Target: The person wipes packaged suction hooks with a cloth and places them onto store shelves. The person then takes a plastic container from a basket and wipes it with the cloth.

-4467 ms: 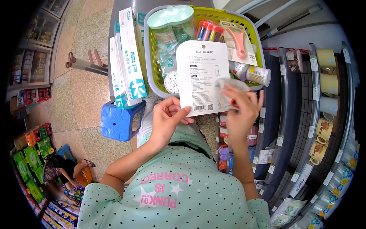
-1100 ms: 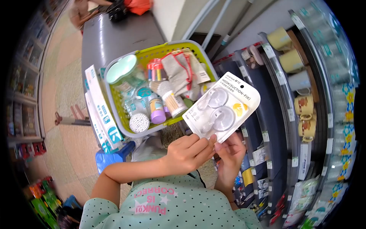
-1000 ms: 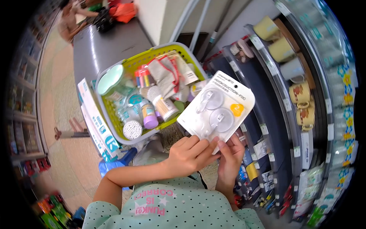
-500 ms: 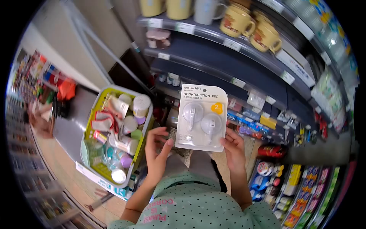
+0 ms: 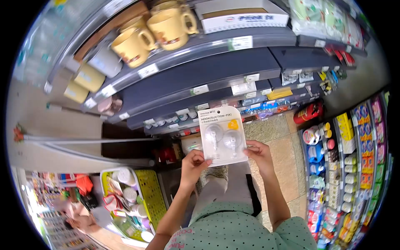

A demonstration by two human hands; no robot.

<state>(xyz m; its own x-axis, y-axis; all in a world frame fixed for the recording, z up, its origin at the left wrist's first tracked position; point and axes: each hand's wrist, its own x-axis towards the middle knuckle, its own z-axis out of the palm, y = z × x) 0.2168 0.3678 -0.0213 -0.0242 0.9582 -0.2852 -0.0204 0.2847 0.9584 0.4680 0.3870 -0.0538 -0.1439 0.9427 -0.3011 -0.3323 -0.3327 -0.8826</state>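
A white blister pack of suction hooks is held upright in front of me, its printed front facing up at me. Two clear round suction hooks show through the plastic, with a yellow spot beside them. My left hand pinches the pack's lower left corner between thumb and fingers. On the opposite side, my right hand grips the lower right edge, with its thumb on the front. Fingers behind the pack are partly hidden.
A yellow-green basket full of bottles and packages stands at lower left. Ahead, a dark shelf carries yellow mugs and a white box. Packed shelves line the right. A metal pole crosses at left.
My left hand has gone from open beside the pack to gripping its corner. The view has turned right, so the basket now appears lower and the mug shelf shifts left.
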